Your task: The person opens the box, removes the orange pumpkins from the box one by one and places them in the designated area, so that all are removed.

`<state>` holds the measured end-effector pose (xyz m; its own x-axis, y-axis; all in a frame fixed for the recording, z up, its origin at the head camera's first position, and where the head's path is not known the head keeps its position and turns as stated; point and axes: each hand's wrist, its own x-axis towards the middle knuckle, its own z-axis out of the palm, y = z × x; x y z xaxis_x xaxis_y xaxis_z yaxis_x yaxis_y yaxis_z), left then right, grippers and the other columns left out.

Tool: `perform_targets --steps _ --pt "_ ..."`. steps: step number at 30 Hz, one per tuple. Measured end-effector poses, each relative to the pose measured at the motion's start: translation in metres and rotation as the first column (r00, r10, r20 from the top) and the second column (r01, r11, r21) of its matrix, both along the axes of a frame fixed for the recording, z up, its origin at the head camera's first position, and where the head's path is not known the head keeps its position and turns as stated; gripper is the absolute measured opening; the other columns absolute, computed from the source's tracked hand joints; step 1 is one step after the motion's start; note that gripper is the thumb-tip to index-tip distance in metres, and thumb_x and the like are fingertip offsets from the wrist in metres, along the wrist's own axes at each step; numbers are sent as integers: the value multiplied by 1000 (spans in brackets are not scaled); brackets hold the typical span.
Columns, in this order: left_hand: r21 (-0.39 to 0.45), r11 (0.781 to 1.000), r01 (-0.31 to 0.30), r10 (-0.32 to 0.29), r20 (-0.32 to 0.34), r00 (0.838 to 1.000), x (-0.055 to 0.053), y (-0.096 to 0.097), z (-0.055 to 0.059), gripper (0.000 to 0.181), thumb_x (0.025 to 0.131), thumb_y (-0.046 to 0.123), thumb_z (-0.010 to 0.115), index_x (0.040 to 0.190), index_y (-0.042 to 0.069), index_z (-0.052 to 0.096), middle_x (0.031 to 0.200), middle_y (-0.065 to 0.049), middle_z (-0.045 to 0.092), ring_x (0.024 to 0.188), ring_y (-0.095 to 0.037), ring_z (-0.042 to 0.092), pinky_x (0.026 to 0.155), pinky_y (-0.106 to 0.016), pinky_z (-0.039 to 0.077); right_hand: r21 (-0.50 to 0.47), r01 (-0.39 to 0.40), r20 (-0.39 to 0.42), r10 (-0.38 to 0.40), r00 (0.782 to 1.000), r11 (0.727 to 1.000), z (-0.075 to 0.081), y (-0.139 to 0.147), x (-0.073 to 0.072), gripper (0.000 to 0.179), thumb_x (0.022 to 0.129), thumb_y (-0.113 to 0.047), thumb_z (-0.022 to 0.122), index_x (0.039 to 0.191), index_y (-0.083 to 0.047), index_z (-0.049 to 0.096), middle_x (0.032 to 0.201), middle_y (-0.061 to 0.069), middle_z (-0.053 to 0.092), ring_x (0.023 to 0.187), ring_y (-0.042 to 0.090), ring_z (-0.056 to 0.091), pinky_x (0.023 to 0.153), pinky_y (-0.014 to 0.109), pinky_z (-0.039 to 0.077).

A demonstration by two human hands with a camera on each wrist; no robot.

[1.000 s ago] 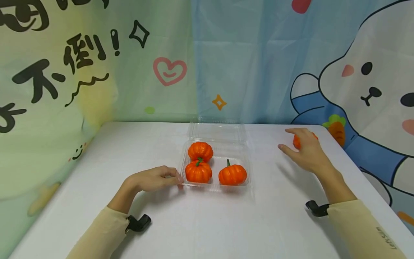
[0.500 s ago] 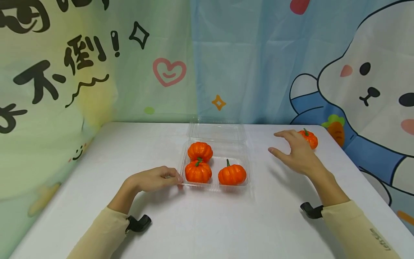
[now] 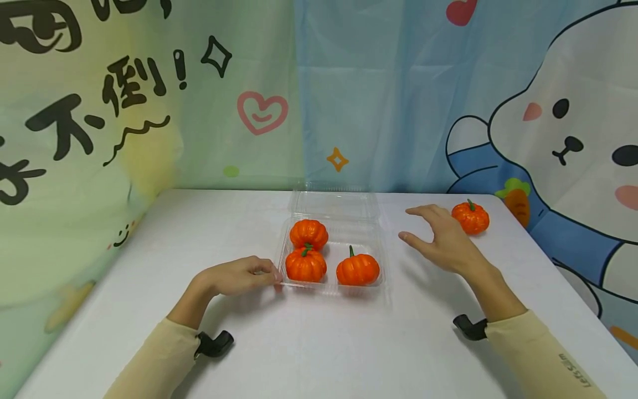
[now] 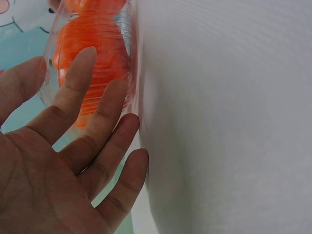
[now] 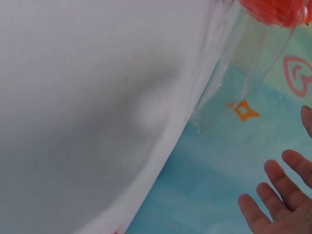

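Note:
A clear plastic clamshell box (image 3: 344, 238) lies on the table, lid (image 3: 334, 204) folded back. Two small orange toy pumpkins (image 3: 306, 265) sit inside on the left, front and back, and another pumpkin (image 3: 358, 270) sits at the front right. My left hand (image 3: 241, 275) touches the box's front left corner; in the left wrist view its fingers (image 4: 109, 109) spread nearly straight against the outer wall, thumb at the rim. Over the table right of the box, my right hand (image 3: 446, 241) holds nothing, fingers apart. Behind it rests a loose pumpkin (image 3: 470, 216).
The white table (image 3: 319, 343) ends at a printed cloth backdrop (image 3: 389, 111) behind and along both sides. A black wrist camera (image 3: 215, 343) sits on the left sleeve, and a black wrist camera (image 3: 471, 328) on the right.
My right hand has moved left, away from the loose pumpkin, which is now fully uncovered at the back right. The left hand and the box have stayed in place.

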<state>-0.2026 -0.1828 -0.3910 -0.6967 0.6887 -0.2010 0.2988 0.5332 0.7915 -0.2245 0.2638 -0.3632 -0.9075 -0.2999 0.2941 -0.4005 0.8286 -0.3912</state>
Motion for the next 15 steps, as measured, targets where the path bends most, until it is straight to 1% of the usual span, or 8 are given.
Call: perform_targets --steps 7,15 --pt "2 1000 -7 6 6 1000 -1 -1 -1 29 107 27 51 107 14 76 112 3 72 116 -20 56 105 -46 36 -11 -50 11 50 999 999 -4 -12 -1 59 97 -41 70 143 -7 55 146 18 54 135 40 47 107 66 40" --pt "-1 1000 -9 9 0 1000 0 -1 -1 28 107 26 51 108 14 76 111 4 72 117 -19 56 106 -47 37 -40 -148 5 148 989 988 -7 -28 -1 57 97 -37 72 142 -7 55 143 14 58 134 36 53 108 60 42"
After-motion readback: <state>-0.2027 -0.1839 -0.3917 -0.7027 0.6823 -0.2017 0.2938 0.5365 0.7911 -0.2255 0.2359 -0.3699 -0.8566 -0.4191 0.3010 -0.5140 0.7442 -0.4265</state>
